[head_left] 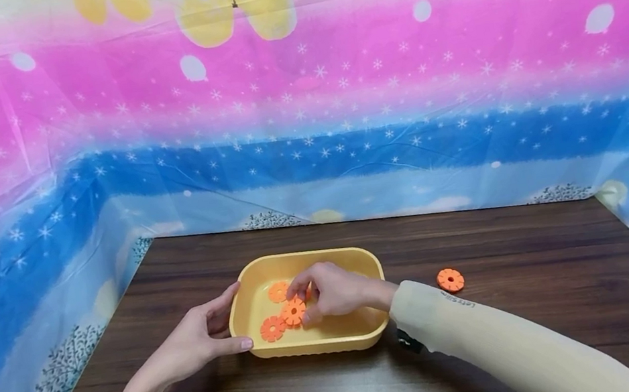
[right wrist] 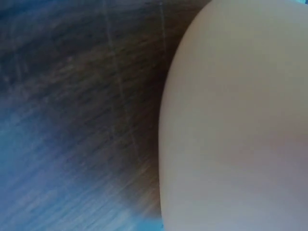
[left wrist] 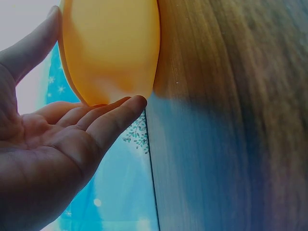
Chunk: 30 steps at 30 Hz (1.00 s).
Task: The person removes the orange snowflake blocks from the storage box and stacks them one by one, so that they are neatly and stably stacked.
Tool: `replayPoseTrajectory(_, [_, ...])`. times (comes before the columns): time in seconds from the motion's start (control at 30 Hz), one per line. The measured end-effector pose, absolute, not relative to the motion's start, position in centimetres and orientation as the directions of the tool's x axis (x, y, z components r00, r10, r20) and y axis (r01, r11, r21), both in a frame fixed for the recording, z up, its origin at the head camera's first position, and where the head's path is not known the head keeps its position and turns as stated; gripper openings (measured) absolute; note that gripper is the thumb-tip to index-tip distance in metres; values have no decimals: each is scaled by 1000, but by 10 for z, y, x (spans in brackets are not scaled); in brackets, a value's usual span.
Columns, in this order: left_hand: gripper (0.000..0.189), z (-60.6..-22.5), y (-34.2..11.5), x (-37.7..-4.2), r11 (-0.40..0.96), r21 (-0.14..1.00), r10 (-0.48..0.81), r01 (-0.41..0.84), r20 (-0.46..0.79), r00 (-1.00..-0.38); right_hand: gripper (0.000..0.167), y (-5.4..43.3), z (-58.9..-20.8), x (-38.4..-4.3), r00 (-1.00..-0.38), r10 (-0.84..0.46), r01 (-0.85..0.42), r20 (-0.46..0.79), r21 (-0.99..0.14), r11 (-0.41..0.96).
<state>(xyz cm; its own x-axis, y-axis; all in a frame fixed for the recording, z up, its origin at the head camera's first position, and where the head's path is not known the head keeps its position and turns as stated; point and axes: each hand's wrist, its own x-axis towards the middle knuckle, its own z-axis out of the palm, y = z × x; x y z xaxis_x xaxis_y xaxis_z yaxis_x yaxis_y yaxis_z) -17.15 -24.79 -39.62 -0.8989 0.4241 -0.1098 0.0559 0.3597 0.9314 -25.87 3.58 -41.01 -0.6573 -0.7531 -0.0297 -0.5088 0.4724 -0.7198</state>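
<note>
A yellow plastic basin stands on the table with several orange notched discs inside. My left hand holds its left end, thumb at the near corner and fingers along the far side. In the left wrist view, the thumb and fingers of the left hand lie against the yellow basin. My right hand reaches down into the basin, its thumb and fingers pinching an orange notched disc. Beside that lie another disc and one farther back. More orange shows partly hidden behind the fingers.
On the dark wood table, an orange notched disc lies right of the basin, beyond the right sleeve. A printed cloth hangs round the table's back and sides. The right wrist view is mostly a blurred pale surface and wood.
</note>
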Motion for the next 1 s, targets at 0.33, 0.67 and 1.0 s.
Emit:
replayPoseTrajectory(0.33, [102, -397, -248, -171, 361, 931, 423, 56, -110, -899, 35, 43, -403, -254, -648, -761, -505, 22, -761, 408])
replayPoseTrajectory(0.67, [102, -397, -248, -171, 351, 935, 422, 47, -113, -899, 37, 57, -397, -248, -647, -761, -486, 43, -792, 368])
replayPoseTrajectory(1.0, [102, -397, -249, -171, 350, 935, 430, 57, -106, -897, 38, 71, -388, -243, -672, -736, -458, 83, -827, 325])
